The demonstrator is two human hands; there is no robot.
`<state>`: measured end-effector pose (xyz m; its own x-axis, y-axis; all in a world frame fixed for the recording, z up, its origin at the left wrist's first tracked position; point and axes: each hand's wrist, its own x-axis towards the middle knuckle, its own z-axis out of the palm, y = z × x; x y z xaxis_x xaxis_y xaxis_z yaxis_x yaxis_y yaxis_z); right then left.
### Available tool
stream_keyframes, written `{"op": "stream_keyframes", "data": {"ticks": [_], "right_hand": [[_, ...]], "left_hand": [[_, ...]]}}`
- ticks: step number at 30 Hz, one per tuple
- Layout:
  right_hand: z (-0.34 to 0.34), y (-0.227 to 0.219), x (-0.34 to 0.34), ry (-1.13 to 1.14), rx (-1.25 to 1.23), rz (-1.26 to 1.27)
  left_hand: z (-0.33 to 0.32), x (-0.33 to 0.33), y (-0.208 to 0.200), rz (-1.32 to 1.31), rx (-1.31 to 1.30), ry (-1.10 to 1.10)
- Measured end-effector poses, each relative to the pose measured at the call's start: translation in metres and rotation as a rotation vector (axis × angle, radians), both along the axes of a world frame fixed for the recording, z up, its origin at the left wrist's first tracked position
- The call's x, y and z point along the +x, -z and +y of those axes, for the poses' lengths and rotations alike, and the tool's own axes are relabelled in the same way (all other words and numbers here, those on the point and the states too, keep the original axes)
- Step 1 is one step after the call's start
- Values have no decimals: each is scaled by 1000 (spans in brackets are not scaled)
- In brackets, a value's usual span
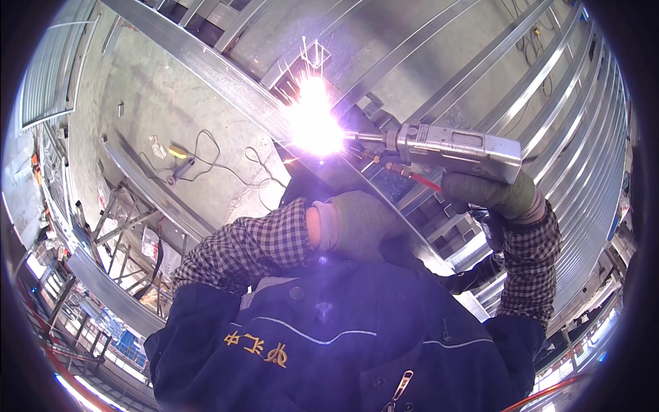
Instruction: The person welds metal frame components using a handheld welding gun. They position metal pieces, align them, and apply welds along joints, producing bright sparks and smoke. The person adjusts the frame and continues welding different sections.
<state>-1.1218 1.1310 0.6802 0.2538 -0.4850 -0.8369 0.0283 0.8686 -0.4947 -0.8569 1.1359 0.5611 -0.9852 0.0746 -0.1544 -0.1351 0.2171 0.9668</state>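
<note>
One torch (pixel 460 147) near edge of beam (pixel 209 74)

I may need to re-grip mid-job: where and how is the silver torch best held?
Probably by the rear underside of the silver torch, coming from the right and below, where the gloved right hand holds it. The body is wide and boxy there; its thin nozzle points left into the white glare, so that end is likely too hot to touch.

From the wearer's head, the single fisheye view faces steeply down, close over the jacket (pixel 329 309), past the left hand (pixel 364 223) and right hand (pixel 494 193) to the floor (pixel 195 110).
</note>
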Motion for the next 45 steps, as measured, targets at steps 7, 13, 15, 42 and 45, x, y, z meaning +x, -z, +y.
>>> {"op": "stream_keyframes", "data": {"ticks": [7,13,15,42,45], "right_hand": [[-1,-1,1,45,-22,-56],[7,-10,-7,18,-44,-19],[17,-11,-17,36,-81,114],[206,-40,-60,146,5,126],[209,-36,-61,161,-15,95]], "left_hand": [[-4,-4,-3,2,-24,29],[-3,-5,-12,-12,-23,50],[1,-9,-12,-105,13,155],[81,-34,-55,238,102,-58],[78,-31,-53,262,82,-146]]}}
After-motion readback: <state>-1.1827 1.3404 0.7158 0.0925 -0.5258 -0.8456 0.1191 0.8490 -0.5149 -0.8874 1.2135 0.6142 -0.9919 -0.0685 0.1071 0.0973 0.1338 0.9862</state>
